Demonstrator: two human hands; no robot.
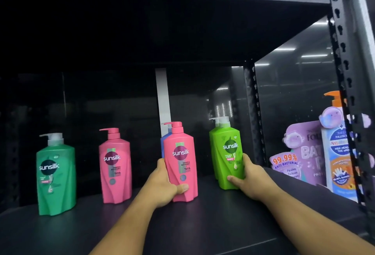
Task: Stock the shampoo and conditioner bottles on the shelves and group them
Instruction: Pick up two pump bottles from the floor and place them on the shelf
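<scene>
At frame centre, the left hand (pixel 164 185) grips a pink bottle (pixel 180 163); the right hand (pixel 246 175) grips a lime bottle (pixel 228 157), probably to group colours.

Front of shelf (pixel 203 224) is open. 3 gaps stand between dark green bottle (pixel 55 175), left pink bottle (pixel 114 165), centre pink bottle (pixel 180 161), lime bottle (pixel 227 153).

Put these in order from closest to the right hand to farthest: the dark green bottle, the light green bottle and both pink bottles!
1. Light green bottle, held in the right hand.
2. Middle pink bottle, held by the left hand.
3. Left pink bottle, standing alone further left.
4. Dark green bottle, at the far left.
</scene>
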